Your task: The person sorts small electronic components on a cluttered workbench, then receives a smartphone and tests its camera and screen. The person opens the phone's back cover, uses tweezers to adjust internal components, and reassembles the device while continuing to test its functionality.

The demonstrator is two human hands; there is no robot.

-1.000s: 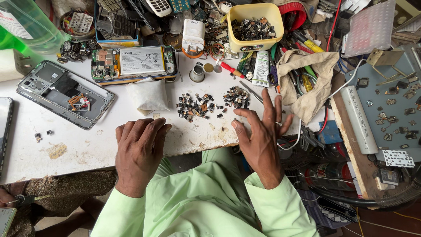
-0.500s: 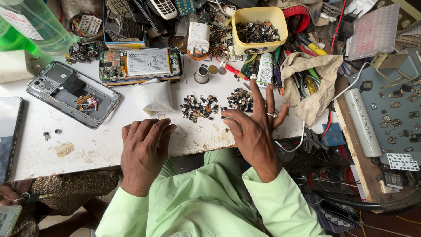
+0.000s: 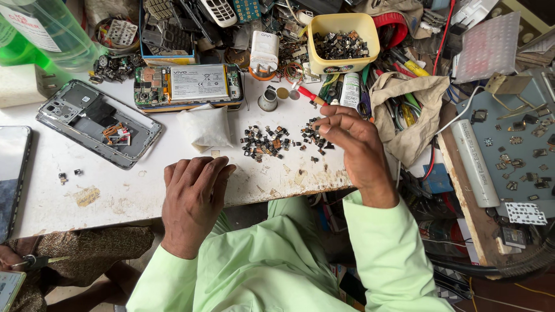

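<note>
Two loose heaps of small dark metal phone parts (image 3: 267,143) lie on the worn white tabletop (image 3: 87,173), and I take them as my landmark. My right hand (image 3: 354,147) hangs over the right-hand heap with its fingertips (image 3: 321,122) drawn together into a pinch, pointing down at the pieces; whether a part already sits between them I cannot tell, since they hide the spot. My left hand (image 3: 193,199) lies flat and empty on the table edge just below and left of the heaps, fingers loosely together, probably to steady me while the other hand works.

Just left of the heaps sits a small white cloth pouch (image 3: 205,127). Above that lies an opened phone with its white battery and green circuit board showing (image 3: 188,85), laid face down so the inside is reachable. Further left of the heaps rests a grey phone frame with the back removed (image 3: 95,122). Above and right of the heaps stands a yellow plastic tub full of similar dark parts (image 3: 342,41), near enough to reach. Right of the heaps slumps a beige cloth bag (image 3: 407,112) among coloured wires.
</note>
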